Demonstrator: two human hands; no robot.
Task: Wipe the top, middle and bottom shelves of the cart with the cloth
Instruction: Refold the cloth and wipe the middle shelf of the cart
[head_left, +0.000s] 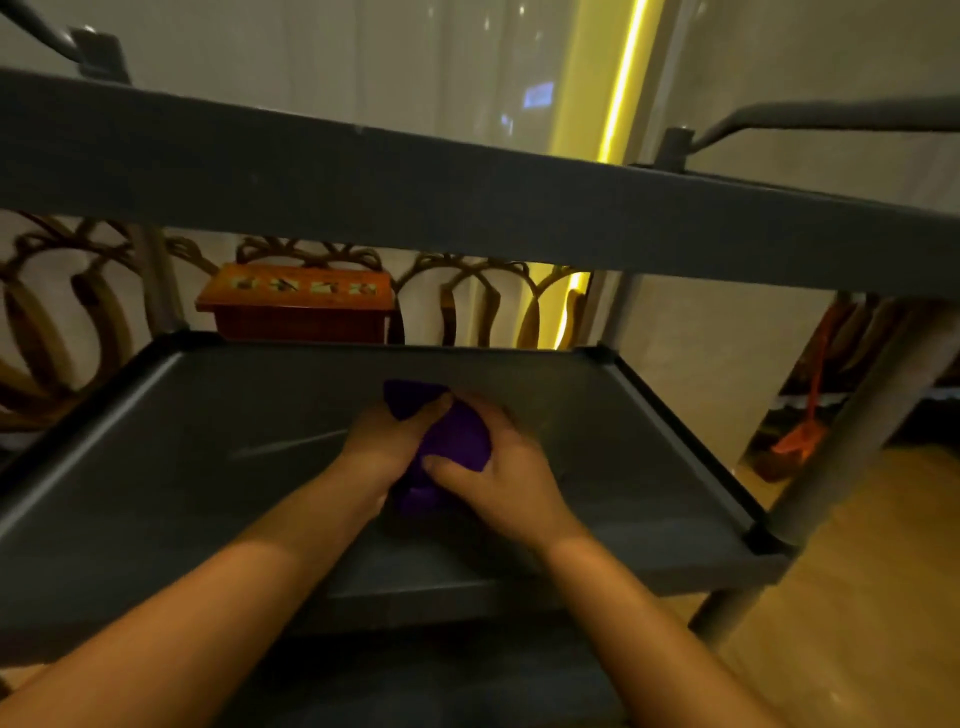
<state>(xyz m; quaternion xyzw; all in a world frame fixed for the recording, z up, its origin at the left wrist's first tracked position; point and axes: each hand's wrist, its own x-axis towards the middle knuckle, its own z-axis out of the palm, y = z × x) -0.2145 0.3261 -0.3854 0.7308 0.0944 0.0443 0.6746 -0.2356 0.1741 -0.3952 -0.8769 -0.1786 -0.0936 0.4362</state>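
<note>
Evidently the middle shelf (208, 467) of the cart is the step in hand: both hands sit at the centre of the frame over its grey tray, bunching the purple cloth (452, 441) between them. The left hand (387, 441) curls its grip round the cloth's left side; the right hand (498, 467) pinches the right side with thumb and fingers. The top shelf (467, 208) crosses the upper frame. Next, I judge, the cloth wants flattening and sweeping toward the corners.
</note>
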